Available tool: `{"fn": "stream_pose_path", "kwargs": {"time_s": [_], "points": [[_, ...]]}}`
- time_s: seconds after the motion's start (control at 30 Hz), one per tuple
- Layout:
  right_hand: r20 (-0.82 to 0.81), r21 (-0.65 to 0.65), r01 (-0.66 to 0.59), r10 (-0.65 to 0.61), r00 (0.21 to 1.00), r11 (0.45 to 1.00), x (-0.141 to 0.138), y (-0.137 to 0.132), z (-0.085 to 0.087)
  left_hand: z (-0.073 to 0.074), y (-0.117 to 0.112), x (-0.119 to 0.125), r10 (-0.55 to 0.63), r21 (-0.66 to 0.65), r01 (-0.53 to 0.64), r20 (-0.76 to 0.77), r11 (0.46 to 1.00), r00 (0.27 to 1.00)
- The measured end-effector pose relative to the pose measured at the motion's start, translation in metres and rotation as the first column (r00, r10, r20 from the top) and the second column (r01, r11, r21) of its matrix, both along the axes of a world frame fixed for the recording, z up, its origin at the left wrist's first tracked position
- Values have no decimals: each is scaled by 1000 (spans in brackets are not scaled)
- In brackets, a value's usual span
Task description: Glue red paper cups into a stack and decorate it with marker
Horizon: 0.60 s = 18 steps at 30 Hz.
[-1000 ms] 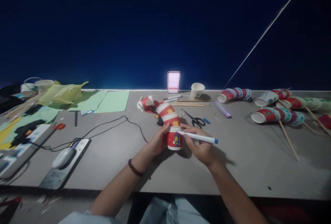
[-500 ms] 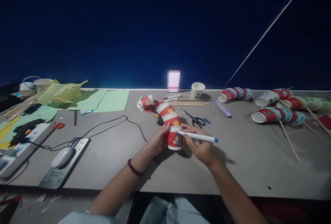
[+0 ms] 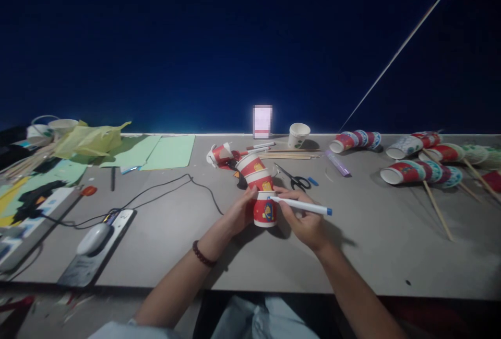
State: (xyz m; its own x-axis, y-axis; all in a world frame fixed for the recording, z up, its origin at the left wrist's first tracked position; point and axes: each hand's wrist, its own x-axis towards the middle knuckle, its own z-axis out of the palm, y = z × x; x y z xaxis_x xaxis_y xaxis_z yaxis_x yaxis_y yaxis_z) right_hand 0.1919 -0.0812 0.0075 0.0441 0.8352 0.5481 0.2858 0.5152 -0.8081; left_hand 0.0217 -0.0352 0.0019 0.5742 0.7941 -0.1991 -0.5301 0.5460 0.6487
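A bent chain of red and white paper cups point(image 3: 259, 179) lies on the grey table point(image 3: 368, 245) in front of me. My left hand point(image 3: 239, 213) is closed around the nearest cup from the left. My right hand point(image 3: 303, 224) grips a white marker with a blue cap point(image 3: 303, 206), and its tip touches the rim of that nearest cup. A dark bead bracelet point(image 3: 202, 254) sits on my left wrist.
Black scissors point(image 3: 297, 181), wooden sticks point(image 3: 287, 156) and a white cup point(image 3: 298, 136) lie behind the cups. Cup chains on sticks point(image 3: 420, 173) fill the right side. At left are green paper sheets point(image 3: 168, 152), a power strip point(image 3: 99, 238) with a black cable, and a yellow bag point(image 3: 92, 140).
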Motion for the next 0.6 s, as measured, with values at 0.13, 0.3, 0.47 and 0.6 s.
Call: {"fn": "stream_pose_path", "kwargs": {"time_s": [0.13, 0.3, 0.47, 0.6], "points": [[-28, -6, -10, 10, 1000, 1000, 1, 1, 0, 1, 0, -1, -6, -2, 6, -3, 1000, 1000], [-41, -12, -1, 1, 999, 1000, 0, 1, 0, 1, 1, -1, 2, -23, -2, 23, 1000, 1000], [-72, -10, -18, 17, 997, 1000, 0, 0, 3, -5, 2, -1, -3, -54, 5, 37, 999, 999], [-76, 4, -25, 25, 997, 1000, 0, 0, 8, -7, 3, -1, -9, -47, 12, 62, 999, 998]]}}
